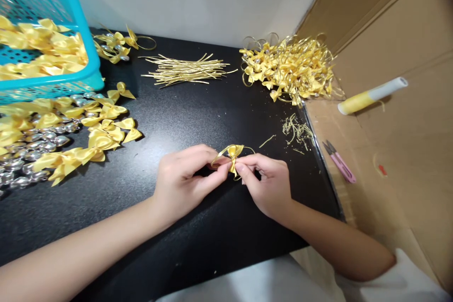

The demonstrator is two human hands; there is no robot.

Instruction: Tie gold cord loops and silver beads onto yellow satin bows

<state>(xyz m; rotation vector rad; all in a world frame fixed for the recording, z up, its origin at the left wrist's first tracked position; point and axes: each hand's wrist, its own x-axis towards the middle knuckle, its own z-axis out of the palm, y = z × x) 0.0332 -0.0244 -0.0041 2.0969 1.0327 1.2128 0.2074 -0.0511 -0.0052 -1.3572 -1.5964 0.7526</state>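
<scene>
I watch both hands from here, with the yellow bow (pixel 235 151) between them, low over the black counter (pixel 170 122). The left hand (pixel 189 174) comes at it from the left, the right hand (pixel 267 181) from the right. Each grip is narrow, thumb against forefinger, closed on the bow near its pinched waist; I can't tell whether ribbon or gold tie (pixel 222 152) lies under each fingertip. Neither hand is clearly nearer. What I judge to matter most is the axis: the bow's long axis runs away from the body, across the line joining the two grips, one end fanned beyond the fingertips, the other on the near side. The thin tie arcs out to both sides, over the fingers. Loose gold strips (pixel 187 70) lie farther off, ahead of the left hand.
</scene>
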